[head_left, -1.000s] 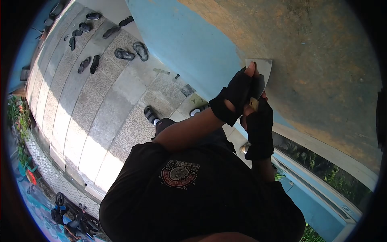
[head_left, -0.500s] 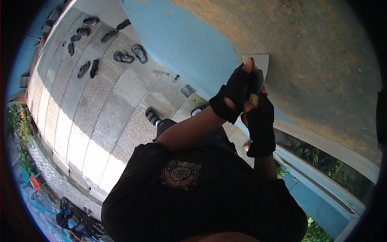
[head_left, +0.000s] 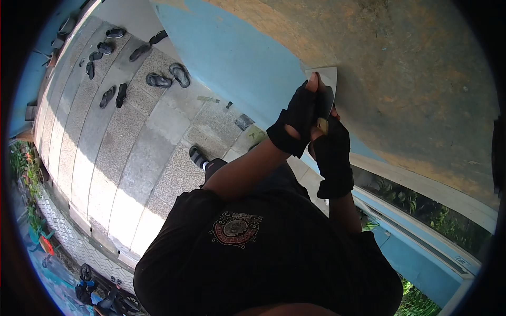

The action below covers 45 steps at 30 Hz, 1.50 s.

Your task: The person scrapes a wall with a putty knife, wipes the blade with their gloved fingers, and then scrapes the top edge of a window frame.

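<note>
with my left hand (head_left: 298, 121) wrapped high on the scraper (head_left: 328, 79), one finger along the blade, and my right hand (head_left: 331, 155) clenched on its handle below, the blade sits flat on the wall (head_left: 411, 79) beside the blue paint (head_left: 237, 58), likely for pressure.

Sandals (head_left: 158, 80) lie scattered on the paving (head_left: 132, 155) (mostly in pairs); a motorbike (head_left: 95, 290) stands near plants (head_left: 22, 163).

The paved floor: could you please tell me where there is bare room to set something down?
Bare paving lies between the sandals and the shoe. Crowded among the sandals, and at the wall where left hand and right hand grip the scraper.
</note>
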Tool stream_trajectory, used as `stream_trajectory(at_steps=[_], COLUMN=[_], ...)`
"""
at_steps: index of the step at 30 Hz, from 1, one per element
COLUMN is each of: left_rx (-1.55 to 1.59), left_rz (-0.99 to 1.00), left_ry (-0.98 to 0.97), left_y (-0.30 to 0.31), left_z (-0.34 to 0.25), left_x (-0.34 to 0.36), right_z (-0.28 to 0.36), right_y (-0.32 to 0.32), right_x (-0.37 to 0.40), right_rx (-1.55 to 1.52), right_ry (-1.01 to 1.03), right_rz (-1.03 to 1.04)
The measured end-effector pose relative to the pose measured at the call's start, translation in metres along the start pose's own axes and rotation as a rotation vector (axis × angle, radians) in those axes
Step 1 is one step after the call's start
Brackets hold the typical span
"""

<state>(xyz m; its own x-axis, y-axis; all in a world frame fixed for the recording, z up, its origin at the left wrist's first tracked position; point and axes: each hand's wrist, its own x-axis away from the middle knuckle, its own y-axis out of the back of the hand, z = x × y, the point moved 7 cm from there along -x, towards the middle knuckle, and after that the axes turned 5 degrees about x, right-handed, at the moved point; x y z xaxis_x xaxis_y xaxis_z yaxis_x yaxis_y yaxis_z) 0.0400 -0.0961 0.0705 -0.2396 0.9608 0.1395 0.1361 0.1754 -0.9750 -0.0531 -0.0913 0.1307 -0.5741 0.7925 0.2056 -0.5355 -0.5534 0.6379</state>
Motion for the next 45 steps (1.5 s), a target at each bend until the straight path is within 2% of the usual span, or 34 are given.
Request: stream_trajectory(at_steps=[3,5,6,7,9,11,13,15,16,19,22,26,28,31,33,34,36,37,39,42,45], left_rx=[-0.008,-0.041,-0.031,-0.033,-0.056,-0.032,-0.038,-0.064,-0.070,-0.055,-0.005,0.048,0.044,-0.019,-0.004,0.014,-0.020,-0.056,-0.043,0.005,-0.012], left_rz=[-0.002,-0.050,-0.043,-0.046,-0.010,0.045,-0.067,-0.040,-0.017,0.014,0.034,0.128,0.042,0.036,0.034,0.032,0.028,0.033,0.041,0.048,0.037], left_ry=[-0.011,0.089,0.087,0.090,0.037,0.024,0.141,0.119,0.078,0.032,0.109,0.033,0.123,0.155,0.172,0.186,0.181,0.164,0.159,0.126,0.106], left_y=[0.003,-0.006,-0.007,-0.004,0.001,-0.004,-0.015,-0.007,0.000,-0.002,-0.008,-0.006,-0.005,-0.009,-0.009,-0.010,-0.010,-0.012,-0.009,-0.003,-0.005], left_z=[-0.002,0.004,0.000,-0.008,-0.023,-0.017,-0.014,-0.020,-0.029,-0.028,-0.008,-0.019,-0.011,-0.007,-0.011,-0.010,-0.002,-0.001,-0.002,0.001,0.013], left_x=[0.002,0.008,0.009,0.007,0.003,0.003,0.014,0.010,0.005,0.006,0.007,0.007,0.012,0.011,0.014,0.017,0.019,0.017,0.015,0.008,0.014], right_z=[0.009,-0.002,0.004,0.007,0.022,0.010,0.017,0.012,0.013,0.017,0.012,0.020,0.018,0.010,0.034,0.032,0.005,0.006,0.017,0.024,-0.006], right_y=[-0.003,-0.003,-0.003,-0.009,-0.011,-0.007,-0.007,-0.012,-0.014,-0.020,-0.014,-0.017,-0.016,-0.014,-0.015,-0.011,-0.010,-0.006,-0.004,-0.009,0.000], right_x=[0.006,0.008,0.007,0.001,-0.006,0.002,0.000,-0.001,-0.002,-0.007,0.002,0.006,0.008,0.009,0.013,0.017,0.017,0.016,0.017,0.016,0.019], right_rx=[0.000,-0.102,0.009,0.006,0.039,0.072,0.097,-0.033,-0.031,-0.012,-0.019,-0.037,-0.054,0.005,0.140,0.143,-0.101,-0.102,0.009,0.035,0.037], right_ry=[0.094,-0.013,0.077,0.073,0.188,0.198,0.226,0.025,0.015,0.078,0.208,0.097,0.087,0.092,0.364,0.353,0.009,0.015,0.159,0.167,0.096], right_rz=[-0.027,0.028,-0.006,-0.007,-0.051,-0.069,-0.088,0.044,0.043,0.014,-0.109,-0.052,-0.031,-0.077,-0.197,-0.197,-0.064,-0.074,-0.058,-0.079,-0.049])
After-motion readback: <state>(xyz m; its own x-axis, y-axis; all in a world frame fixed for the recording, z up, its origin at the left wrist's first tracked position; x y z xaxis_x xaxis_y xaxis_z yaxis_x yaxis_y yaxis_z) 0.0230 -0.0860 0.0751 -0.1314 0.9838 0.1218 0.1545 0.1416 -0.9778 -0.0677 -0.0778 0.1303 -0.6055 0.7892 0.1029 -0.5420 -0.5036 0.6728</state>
